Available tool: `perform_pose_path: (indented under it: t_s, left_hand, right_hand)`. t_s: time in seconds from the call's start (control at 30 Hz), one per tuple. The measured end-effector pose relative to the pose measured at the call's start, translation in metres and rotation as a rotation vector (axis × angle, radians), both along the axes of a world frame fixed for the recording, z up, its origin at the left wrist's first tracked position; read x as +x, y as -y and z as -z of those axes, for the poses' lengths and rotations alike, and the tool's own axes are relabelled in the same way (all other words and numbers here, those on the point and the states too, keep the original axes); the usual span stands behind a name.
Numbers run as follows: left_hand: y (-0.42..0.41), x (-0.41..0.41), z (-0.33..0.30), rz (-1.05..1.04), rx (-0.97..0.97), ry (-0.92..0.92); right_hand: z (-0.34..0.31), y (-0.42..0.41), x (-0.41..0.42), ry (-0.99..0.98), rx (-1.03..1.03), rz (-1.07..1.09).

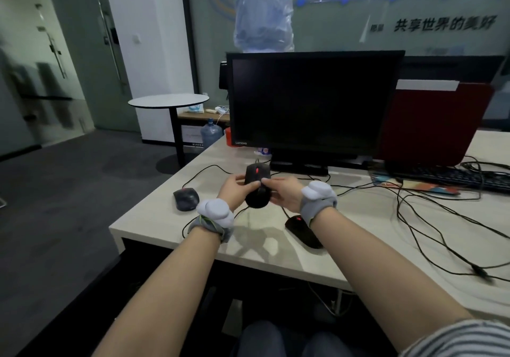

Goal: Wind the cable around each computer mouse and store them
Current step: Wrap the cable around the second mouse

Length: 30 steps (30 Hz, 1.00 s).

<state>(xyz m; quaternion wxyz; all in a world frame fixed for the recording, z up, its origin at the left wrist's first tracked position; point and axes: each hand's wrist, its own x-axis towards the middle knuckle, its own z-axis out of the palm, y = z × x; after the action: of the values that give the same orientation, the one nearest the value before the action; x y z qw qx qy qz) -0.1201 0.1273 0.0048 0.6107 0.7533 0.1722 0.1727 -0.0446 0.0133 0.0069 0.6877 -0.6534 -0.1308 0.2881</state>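
Both hands (258, 192) around black mouse (257, 188)

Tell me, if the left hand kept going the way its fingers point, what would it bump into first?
The left hand already grips the black mouse, so that comes first. Its fingers point right, toward the right hand holding the other side. Depth is hard to judge here.

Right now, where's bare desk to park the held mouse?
Free: the near-left corner of the desk, in front of the grey mouse, and the near edge strip between the forearms. Crowded: right half, where loose cables sprawl below the keyboard; a black mouse lies under the right wrist.
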Motion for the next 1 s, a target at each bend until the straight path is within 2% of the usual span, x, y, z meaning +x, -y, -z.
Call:
perform_pose_path:
  t_s: [0.1,0.27,0.4,0.47,0.57,0.7,1.0]
  left_hand:
    - [-0.001,0.006,-0.03,0.093,-0.105,0.077]
    - [-0.006,0.018,-0.087,0.005,0.084,0.299]
    - [0.006,0.028,-0.1,0.28,0.107,0.377]
    - [0.011,0.034,-0.101,0.301,0.07,0.33]
    - [0.021,0.042,-0.102,0.321,-0.136,0.266]
    - [0.026,0.046,-0.097,0.358,-0.328,0.331]
    - [0.033,0.044,-0.097,0.259,-0.302,0.411]
  right_hand:
    - [-0.039,0.022,0.005,0.08,0.068,-0.076]
    - [-0.099,0.061,0.008,0.205,0.04,-0.306]
    - [-0.127,0.075,0.012,0.227,0.177,-0.365]
    - [-0.134,0.078,0.014,0.218,0.268,-0.321]
    - [-0.135,0.079,0.018,0.243,0.335,-0.196]
    - [-0.127,0.073,0.024,0.202,0.464,-0.028]
    - [-0.109,0.046,0.019,0.187,0.647,0.123]
